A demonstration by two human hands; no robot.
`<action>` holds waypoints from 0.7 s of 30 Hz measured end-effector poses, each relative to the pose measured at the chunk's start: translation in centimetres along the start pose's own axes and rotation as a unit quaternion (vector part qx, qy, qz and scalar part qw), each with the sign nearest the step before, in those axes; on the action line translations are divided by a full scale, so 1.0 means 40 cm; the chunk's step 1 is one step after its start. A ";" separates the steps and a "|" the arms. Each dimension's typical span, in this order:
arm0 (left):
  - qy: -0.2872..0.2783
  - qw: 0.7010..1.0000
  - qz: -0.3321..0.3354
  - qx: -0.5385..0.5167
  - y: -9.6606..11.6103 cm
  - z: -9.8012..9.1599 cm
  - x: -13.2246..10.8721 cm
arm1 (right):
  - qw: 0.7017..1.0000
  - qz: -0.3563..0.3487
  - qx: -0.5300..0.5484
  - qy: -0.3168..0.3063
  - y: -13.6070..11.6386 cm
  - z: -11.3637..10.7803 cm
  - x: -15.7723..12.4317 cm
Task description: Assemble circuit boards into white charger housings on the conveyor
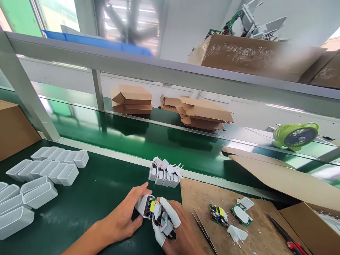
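My left hand (pixel 118 217) is closed around a white plastic charger housing (pixel 141 205), its open end facing right. In my right hand (pixel 180 230), which wears white finger covers, is a circuit board (pixel 154 206) with a yellow-wrapped part and a white pad. The board's left end sits at the mouth of the housing; how far in it reaches I cannot tell. A short row of white housings with boards and plugs (pixel 165 173) stands just beyond my hands. Several open white housings (pixel 67 173) lie in rows to the left.
On a brown board (pixel 195 193) at right lie tweezers (pixel 203 230), circuit boards (pixel 218 214), a white plug piece (pixel 237 234) and red-handled scissors (pixel 288 237). A cardboard box (pixel 316 223) stands at far right. Behind run a green conveyor belt (pixel 127 136), folded cartons (pixel 204 109) and a green fan (pixel 296 136).
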State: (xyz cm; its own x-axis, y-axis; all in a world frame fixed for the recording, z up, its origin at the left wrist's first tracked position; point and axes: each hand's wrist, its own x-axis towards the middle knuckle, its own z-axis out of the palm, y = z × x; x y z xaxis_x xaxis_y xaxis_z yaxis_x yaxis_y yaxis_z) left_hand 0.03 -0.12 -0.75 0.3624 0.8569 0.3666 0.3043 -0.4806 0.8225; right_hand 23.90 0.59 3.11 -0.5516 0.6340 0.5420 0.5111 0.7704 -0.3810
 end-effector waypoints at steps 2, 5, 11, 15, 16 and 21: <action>-0.001 1.000 0.002 -0.004 0.003 -0.002 0.003 | 1.000 0.005 0.000 -0.008 0.002 0.005 -0.001; -0.001 1.000 0.008 -0.004 0.007 -0.005 0.006 | 1.000 0.009 -0.004 -0.018 0.001 0.009 0.000; -0.014 1.000 0.006 -0.004 0.012 -0.008 0.003 | 0.999 0.018 -0.002 -0.034 -0.002 0.010 0.004; -0.015 1.000 0.000 -0.006 0.004 -0.006 -0.001 | 1.000 0.013 -0.002 -0.024 -0.003 0.012 0.006; -0.014 1.000 -0.001 -0.007 0.001 -0.005 -0.002 | 1.000 0.013 -0.003 -0.021 -0.004 0.012 0.007; -0.008 1.000 -0.004 -0.005 -0.004 -0.005 -0.004 | 0.999 0.025 -0.005 -0.019 -0.006 0.007 0.010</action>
State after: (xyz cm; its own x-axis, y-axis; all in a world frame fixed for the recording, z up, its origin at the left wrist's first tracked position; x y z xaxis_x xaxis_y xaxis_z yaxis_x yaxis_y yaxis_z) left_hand -0.26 -0.15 -0.85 0.3747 0.8571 0.3535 0.2981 -0.4724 0.8294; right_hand 23.35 0.67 3.22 -0.5494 0.6742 0.4936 0.5450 0.7369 -0.4000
